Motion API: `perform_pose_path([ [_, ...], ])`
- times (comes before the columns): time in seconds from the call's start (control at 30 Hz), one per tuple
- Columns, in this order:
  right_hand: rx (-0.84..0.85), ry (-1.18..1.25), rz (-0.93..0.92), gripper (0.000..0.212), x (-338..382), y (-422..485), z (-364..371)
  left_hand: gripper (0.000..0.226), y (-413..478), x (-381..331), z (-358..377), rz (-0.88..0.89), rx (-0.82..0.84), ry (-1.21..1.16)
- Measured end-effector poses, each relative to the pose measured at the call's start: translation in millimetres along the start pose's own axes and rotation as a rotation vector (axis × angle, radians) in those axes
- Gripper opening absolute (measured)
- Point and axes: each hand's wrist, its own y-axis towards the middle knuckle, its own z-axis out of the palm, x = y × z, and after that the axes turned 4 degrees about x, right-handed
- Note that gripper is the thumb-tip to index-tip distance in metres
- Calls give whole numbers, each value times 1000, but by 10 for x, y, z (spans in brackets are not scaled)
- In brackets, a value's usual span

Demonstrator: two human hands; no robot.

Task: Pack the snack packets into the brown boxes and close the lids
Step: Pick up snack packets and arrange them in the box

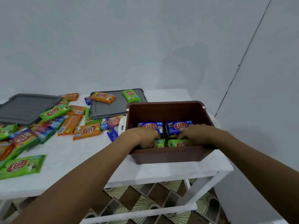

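Observation:
An open brown box (168, 156) stands at the right end of the white table (68, 156). Two blue snack packets (178, 126) lie side by side at its far side. Both my hands reach into the box's near side. My left hand (142, 136) grips a green packet (159, 143), fingers curled down over it. My right hand (196, 135) holds another green packet (178, 143) by its top edge. Several loose green, orange and blue packets (86, 130) are scattered over the table to the left.
Two grey lids lie on the table: one at the far left (24, 107), one behind the box (111, 107) with an orange and a green packet on it. A white wall stands behind. A patterned tile floor shows below the table's right edge.

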Motion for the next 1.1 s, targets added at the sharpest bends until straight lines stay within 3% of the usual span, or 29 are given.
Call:
perform_pose_path([
  [0.3, -9, 64, -39, 35, -27, 24, -6, 27, -73, -40, -61, -14, -35, -35],
  [0.5, -199, 84, -11, 37, -65, 67, 34, 26, -107, -88, -79, -94, -286, 8],
  [0.73, -129, 100, 24, 41, -44, 94, 44, 31, -140, -129, -112, -217, -338, 104],
  [0.87, -260, 122, 43, 37, 28, 112, -73, 30, -333, 77, -199, -139, -326, 203],
  [0.93, -305, 135, 16, 35, 172, 154, -194, 30, -515, 324, -184, -69, -368, 134],
  [1.0, -356, 159, -23, 31, 291, 170, -300, 35, -651, 523, -138, -39, -512, 37],
  [1.1, -459, 184, -99, 28, 617, 266, -470, 46, -920, 889, 117, -111, -650, -173],
])
